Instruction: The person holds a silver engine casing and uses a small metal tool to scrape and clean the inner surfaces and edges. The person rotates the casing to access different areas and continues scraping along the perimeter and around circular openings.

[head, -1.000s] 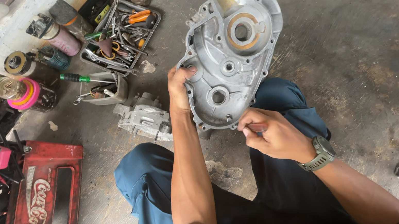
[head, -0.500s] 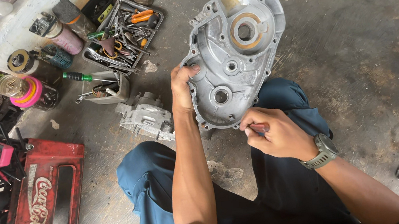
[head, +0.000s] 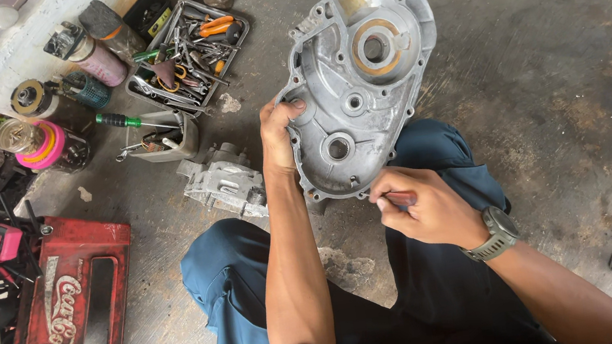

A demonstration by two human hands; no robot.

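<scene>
Here, the grey metal engine cover (head: pixel 358 85) stands tilted above the person's knees; the left hand (head: pixel 280 132) grips its nine-o'clock edge, while the right hand (head: pixel 419 208) at five o'clock is clenched around a small tool (head: pixel 399 198). A tool tray (head: pixel 187 49) lies at ten o'clock.

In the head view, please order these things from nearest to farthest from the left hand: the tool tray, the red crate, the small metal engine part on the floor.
From the left hand:
1. Small metal engine part, just left of the wrist, on the floor.
2. Tool tray, up and to the left.
3. Red crate, far left and lower.
</scene>
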